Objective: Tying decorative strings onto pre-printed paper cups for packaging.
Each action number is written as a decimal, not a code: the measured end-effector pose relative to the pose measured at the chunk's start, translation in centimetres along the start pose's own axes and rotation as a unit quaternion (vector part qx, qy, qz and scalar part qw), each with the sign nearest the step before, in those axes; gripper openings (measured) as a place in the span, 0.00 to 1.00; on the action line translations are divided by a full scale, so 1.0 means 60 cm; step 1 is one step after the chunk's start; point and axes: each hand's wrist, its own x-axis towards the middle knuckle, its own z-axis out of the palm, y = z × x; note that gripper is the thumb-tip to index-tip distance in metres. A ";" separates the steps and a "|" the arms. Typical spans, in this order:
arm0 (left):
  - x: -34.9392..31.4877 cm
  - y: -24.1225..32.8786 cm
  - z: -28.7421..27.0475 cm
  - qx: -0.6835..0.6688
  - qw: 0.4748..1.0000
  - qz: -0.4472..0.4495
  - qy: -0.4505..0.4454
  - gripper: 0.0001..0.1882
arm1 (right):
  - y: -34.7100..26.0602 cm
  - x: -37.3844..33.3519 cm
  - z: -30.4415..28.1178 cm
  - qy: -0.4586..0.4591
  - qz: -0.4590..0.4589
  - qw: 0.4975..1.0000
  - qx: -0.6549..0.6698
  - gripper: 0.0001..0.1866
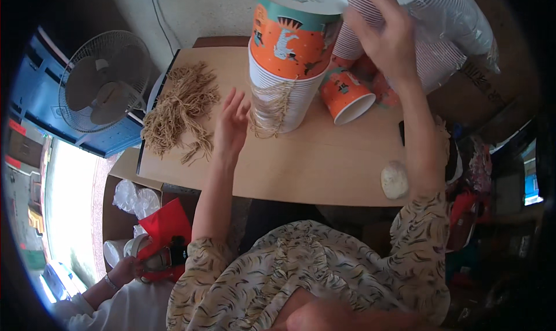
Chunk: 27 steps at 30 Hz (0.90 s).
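Observation:
A tall stack of upturned paper cups (pixel 296 44) stands in front of me on the table, the top one orange and green with a zebra picture. Thin tan strings (pixel 272 108) hang in loops along the white rims on its side. My left hand (pixel 231 122) is raised just left of the stack, its fingers apart and loosely bent, holding nothing. Beside the top cup, my right hand (pixel 387 39) is lifted with thumb and fingers spread; its upper end runs to the picture's edge. A heap of tan strings (pixel 182 108) lies to the left.
An orange cup (pixel 347 96) lies tipped behind the stack, near bagged cup stacks (pixel 449 18). A pale round lump (pixel 395 179) sits by the table's front edge (pixel 324 201). A fan (pixel 104 82) stands left. Another person's hand (pixel 124 271) touches a red-and-dark object at lower left.

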 end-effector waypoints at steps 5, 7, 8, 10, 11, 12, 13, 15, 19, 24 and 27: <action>-0.103 -0.045 -0.067 0.302 0.950 -0.077 0.038 0.15 | 0.135 -0.303 -0.022 -0.178 0.167 0.950 -0.197 0.21; -0.135 -0.072 -0.075 0.357 0.927 -0.114 0.027 0.14 | 0.175 -0.388 -0.001 -0.190 0.204 0.929 -0.243 0.19; -0.149 -0.083 -0.078 0.378 0.918 -0.118 0.018 0.14 | 0.173 -0.404 0.005 -0.230 0.220 0.905 -0.283 0.17; -0.160 -0.108 -0.084 0.412 0.902 -0.126 -0.009 0.14 | 0.178 -0.427 0.010 -0.271 0.236 0.876 -0.322 0.14; -0.162 -0.117 -0.079 0.413 0.902 -0.127 -0.007 0.14 | 0.178 -0.427 0.016 -0.250 0.228 0.882 -0.329 0.11; -0.162 -0.126 -0.071 0.448 0.885 -0.125 -0.034 0.14 | 0.177 -0.429 0.018 -0.228 0.221 0.886 -0.337 0.09; -0.162 -0.133 -0.064 0.482 0.865 -0.124 -0.062 0.14 | 0.171 -0.434 0.013 -0.228 0.223 0.886 -0.337 0.09; -0.159 -0.138 -0.045 0.498 0.854 -0.124 -0.080 0.17 | 0.126 -0.415 0.003 -0.216 0.222 0.913 -0.264 0.07; -0.153 -0.154 0.005 0.489 0.863 -0.023 -0.127 0.30 | 0.028 -0.381 -0.028 -0.237 0.333 0.904 -0.126 0.11; -0.172 -0.153 0.074 0.400 0.885 0.015 -0.237 0.45 | -0.058 -0.372 -0.061 -0.232 0.438 0.868 0.013 0.10; -0.193 -0.147 0.073 0.366 0.901 -0.058 -0.224 0.44 | -0.097 -0.371 -0.066 -0.200 0.449 0.868 0.071 0.10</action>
